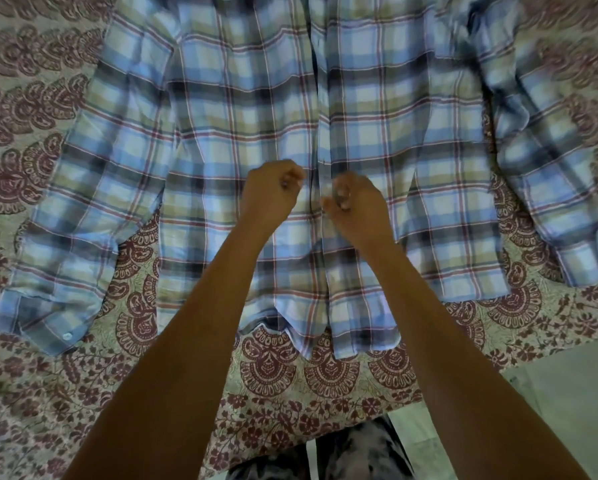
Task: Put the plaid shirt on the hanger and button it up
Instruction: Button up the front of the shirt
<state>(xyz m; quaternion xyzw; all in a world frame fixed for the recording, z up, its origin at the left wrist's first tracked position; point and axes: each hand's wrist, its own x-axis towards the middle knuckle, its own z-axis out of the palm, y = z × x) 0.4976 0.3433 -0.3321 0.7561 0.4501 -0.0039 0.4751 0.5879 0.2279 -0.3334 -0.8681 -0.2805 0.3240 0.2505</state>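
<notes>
The blue-and-red plaid cloth shirt (377, 133) lies flat under both hands, left hand (273, 188) and right hand (354, 202) curled either side of its placket (320, 116), whether pinching cloth I cannot tell; mismatching button and hole would likely skew the front.

The plaid shirt (377, 116) is soft, matt woven cloth, lying on a matt printed cloth bedspread (31, 81).

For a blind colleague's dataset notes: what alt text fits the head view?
A left hand and right hand, fingers curled, flank the front opening of a plaid shirt spread flat on a patterned bedspread. Their grip is unclear.
</notes>
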